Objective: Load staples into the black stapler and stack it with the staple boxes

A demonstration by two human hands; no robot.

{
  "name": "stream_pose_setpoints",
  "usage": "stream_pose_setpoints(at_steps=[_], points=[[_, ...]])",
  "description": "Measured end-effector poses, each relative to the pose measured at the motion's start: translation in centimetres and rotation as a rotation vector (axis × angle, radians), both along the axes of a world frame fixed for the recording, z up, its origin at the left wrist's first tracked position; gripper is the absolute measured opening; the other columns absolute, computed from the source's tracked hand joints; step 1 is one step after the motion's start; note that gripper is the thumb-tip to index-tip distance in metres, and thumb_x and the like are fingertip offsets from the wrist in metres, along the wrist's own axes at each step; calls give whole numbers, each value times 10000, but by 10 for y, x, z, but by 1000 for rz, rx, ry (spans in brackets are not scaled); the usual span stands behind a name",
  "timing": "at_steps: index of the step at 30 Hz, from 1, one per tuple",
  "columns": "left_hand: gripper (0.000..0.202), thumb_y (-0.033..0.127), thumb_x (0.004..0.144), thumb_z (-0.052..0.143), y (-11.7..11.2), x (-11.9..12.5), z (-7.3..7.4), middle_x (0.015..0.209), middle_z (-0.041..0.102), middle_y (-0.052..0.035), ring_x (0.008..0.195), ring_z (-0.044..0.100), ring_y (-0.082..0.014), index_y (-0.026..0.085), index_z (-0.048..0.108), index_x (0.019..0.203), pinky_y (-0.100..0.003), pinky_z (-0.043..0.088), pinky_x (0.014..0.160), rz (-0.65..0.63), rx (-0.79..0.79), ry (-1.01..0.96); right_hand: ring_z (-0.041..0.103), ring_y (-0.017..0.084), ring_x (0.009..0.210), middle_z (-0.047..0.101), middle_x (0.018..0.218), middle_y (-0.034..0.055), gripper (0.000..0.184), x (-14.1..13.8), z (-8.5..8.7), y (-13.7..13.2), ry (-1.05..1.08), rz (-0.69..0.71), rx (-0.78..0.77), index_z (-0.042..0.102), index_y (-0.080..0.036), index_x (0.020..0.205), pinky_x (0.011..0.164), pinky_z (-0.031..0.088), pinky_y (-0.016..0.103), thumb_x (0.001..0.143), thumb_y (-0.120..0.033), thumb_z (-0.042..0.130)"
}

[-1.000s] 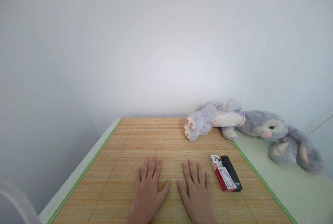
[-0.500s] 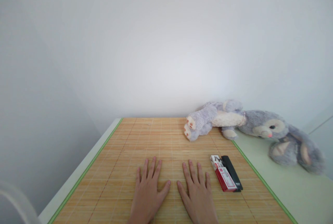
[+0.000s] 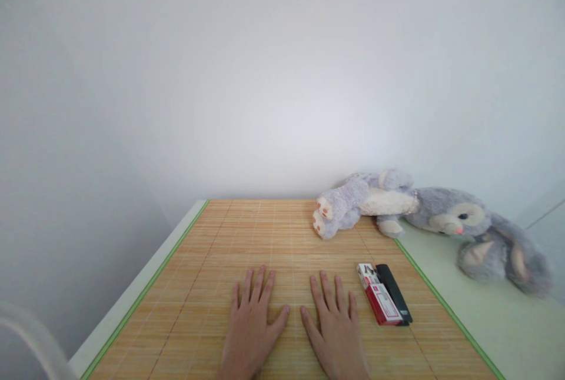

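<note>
My left hand (image 3: 251, 330) lies flat, palm down, on a bamboo mat (image 3: 260, 233), its fingers spread and holding nothing. To its right, my right hand (image 3: 335, 333) rests flat on the same mat, fingers apart and bare. The two thumbs point toward each other with a gap between them. Beyond my right hand's little finger is a small red and white box (image 3: 379, 297). A long black object, apparently a stapler (image 3: 394, 292), lies against the box's right side. Neither hand touches them.
A grey plush rabbit (image 3: 388, 200) lies on its side along the back right, its head and ears on the pale tabletop (image 3: 485, 315). A white wall (image 3: 282, 74) stands behind the table. At the lower left is a blurred, curved pale object (image 3: 33, 336).
</note>
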State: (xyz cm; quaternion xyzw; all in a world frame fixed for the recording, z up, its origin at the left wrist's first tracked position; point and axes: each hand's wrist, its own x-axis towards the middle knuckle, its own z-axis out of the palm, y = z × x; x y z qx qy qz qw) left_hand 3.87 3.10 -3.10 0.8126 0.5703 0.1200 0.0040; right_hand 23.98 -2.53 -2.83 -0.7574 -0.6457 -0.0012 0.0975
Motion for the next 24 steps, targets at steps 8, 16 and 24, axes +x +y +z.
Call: stream_pose_setpoints(at_steps=[8, 16, 24], points=[[783, 687, 960, 403, -3, 3, 1, 1716, 146, 4, 1592, 61, -335, 332, 199, 1627, -618, 72, 1267, 6, -3, -9, 102, 385, 1579, 174, 1712, 8, 671, 0, 0, -1, -8, 6, 15, 228, -331, 1621, 1227, 118, 673, 1019, -620, 300], [809, 732, 935, 396, -11, 13, 0, 1714, 169, 7, 1589, 31, -362, 328, 244, 1620, -638, 49, 1260, 39, 7, -15, 109, 381, 1579, 182, 1711, 14, 673, 1, -2, -1, -8, 6, 16, 235, -335, 1620, 1228, 107, 673, 1017, -624, 303], [830, 748, 910, 416, -11, 22, -2, 1709, 200, -29, 1578, 55, -413, 331, 272, 1613, -707, 4, 1224, 91, 4, -15, 41, 370, 1587, 169, 1710, 17, 706, 0, -5, -2, -11, -13, 23, 195, -265, 1633, 1230, 70, 686, 1021, -605, 290]])
